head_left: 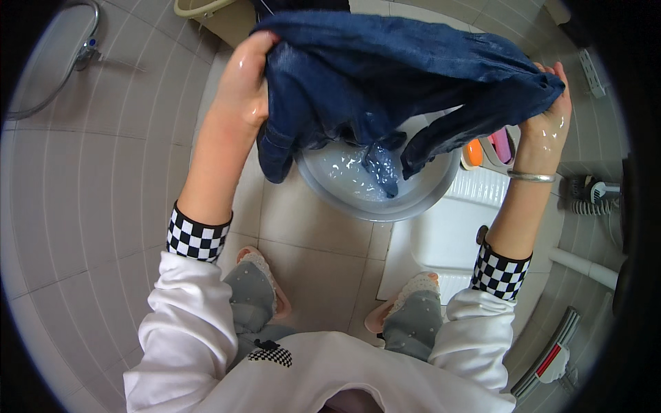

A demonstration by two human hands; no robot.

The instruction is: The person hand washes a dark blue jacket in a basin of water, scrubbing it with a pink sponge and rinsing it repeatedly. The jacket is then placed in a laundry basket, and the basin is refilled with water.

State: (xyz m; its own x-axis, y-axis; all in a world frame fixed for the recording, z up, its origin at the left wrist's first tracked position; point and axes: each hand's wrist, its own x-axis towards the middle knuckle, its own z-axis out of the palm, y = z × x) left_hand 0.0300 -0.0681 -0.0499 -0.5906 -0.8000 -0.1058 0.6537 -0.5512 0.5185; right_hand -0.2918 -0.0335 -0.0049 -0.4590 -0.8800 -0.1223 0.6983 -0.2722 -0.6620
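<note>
A wet dark-blue denim garment (372,67) is stretched out between my two raised hands. My left hand (242,82) is shut on its left end, thumb on top. At the far right, my right hand (550,106) grips the other end, its fingers partly hidden behind the cloth. Below the garment stands a round grey basin (330,199) with water in it. One end of blue cloth (384,173) hangs down into that water. A lower fold of the garment droops outside the basin's left rim. Both hands glisten with water.
A white squat toilet (449,232) lies right of the basin, beside an orange-topped brush (472,153) and a pink item (500,144) in a holder. A beige bucket (222,20) stands at the back. A shower hose (95,31) hangs left; a squeegee (547,356) leans right.
</note>
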